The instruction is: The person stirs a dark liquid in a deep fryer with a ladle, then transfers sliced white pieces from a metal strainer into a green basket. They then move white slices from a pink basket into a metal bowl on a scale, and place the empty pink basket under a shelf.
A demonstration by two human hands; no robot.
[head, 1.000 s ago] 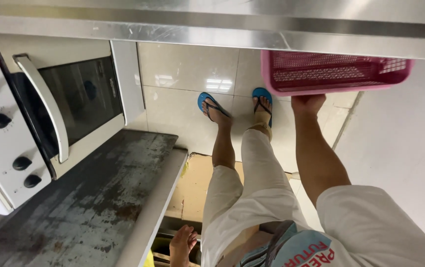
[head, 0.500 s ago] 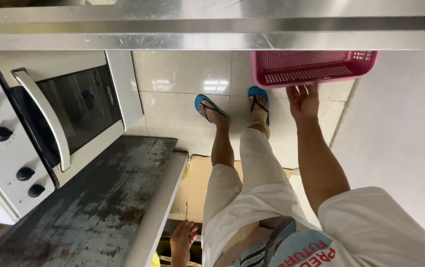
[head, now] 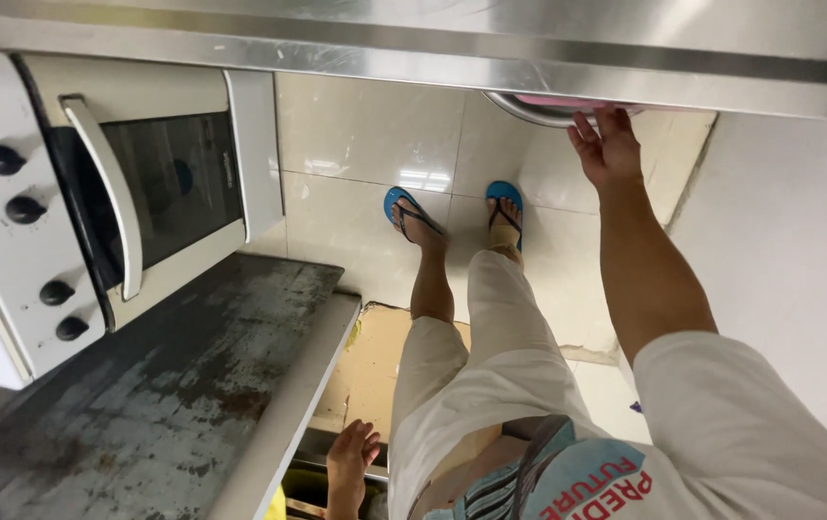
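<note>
Right hand up at the stainless counter edge, fingers loosely spread, fingertips on the pink basket.
Only a thin pink sliver of the basket shows, beside a curved metal rim, both mostly hidden behind the brushed-steel counter lip; fingers rest against it, not wrapped round it. Left hand hangs low by the thigh, fingers relaxed and apart, holding nothing, just beside the edge of the worn metal shelf, a flat grey sheet, rust-blotched with a pale rounded lip. White oven at left: dark glass door, curved white bar handle, four round black knobs. Floor is glossy cream tile; blue flip-flops on both feet.
</note>
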